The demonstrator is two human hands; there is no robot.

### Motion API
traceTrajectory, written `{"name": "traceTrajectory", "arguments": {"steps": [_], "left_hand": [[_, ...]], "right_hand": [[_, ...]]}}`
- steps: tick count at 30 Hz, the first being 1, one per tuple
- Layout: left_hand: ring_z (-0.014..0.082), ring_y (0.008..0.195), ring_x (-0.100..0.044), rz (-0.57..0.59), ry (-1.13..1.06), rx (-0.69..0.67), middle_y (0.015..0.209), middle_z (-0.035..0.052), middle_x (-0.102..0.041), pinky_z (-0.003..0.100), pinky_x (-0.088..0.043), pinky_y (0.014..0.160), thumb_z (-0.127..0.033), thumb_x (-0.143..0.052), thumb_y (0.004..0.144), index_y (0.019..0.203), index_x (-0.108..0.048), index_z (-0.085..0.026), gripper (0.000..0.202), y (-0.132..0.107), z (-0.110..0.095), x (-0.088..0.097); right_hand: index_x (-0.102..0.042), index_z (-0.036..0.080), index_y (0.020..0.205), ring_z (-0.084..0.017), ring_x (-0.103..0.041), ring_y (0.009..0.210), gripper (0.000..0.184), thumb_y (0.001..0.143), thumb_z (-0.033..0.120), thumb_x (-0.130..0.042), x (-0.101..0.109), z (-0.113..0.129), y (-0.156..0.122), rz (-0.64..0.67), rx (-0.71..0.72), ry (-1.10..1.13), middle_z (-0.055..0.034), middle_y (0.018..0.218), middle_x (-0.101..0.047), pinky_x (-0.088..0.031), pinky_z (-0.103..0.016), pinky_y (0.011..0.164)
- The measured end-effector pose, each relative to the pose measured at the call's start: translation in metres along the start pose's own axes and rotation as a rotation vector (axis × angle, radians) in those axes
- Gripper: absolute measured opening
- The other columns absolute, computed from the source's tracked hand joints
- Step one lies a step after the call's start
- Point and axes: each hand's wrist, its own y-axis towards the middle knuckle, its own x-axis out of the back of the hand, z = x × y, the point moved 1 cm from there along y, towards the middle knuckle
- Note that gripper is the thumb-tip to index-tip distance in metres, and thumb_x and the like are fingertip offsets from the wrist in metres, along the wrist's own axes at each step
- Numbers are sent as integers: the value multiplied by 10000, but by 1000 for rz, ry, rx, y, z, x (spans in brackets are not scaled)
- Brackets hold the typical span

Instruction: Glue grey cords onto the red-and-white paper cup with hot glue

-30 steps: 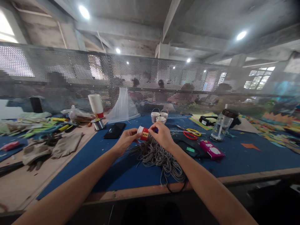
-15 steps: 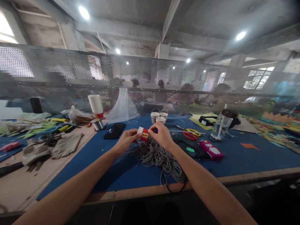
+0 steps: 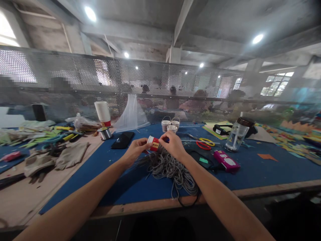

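My left hand (image 3: 136, 150) is closed on a small red and white paper cup (image 3: 153, 144), which lies on its side in the air. Close by its right end, my right hand (image 3: 172, 143) is pinched together; a small dark bluish bit shows at the fingertips, too small to name. Under both hands a loose heap of grey cord (image 3: 170, 167) spreads over the blue table mat (image 3: 120, 187). Beyond the hands stand several small cups with looped cord handles (image 3: 172, 128).
Scissors (image 3: 204, 144), a purple packet (image 3: 226, 161) and a glass bottle (image 3: 237, 135) lie or stand to the right. On the left are a black phone (image 3: 122, 140), a stack of paper cups (image 3: 102, 113) and work gloves (image 3: 71, 156). A perforated metal screen (image 3: 150, 77) runs behind.
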Motion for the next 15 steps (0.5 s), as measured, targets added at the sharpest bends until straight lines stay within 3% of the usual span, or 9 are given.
{"name": "traceTrajectory", "arguments": {"steps": [15], "left_hand": [[166, 751, -600, -69, -85, 11, 853, 54, -709, 264, -461, 687, -458, -748, 747, 898, -738, -162, 333, 2, 1, 1]], "right_hand": [[-654, 204, 865, -176, -601, 884, 173, 945, 312, -545, 4, 5, 2, -35, 62, 51, -46, 907, -647, -457, -297, 842]]}}
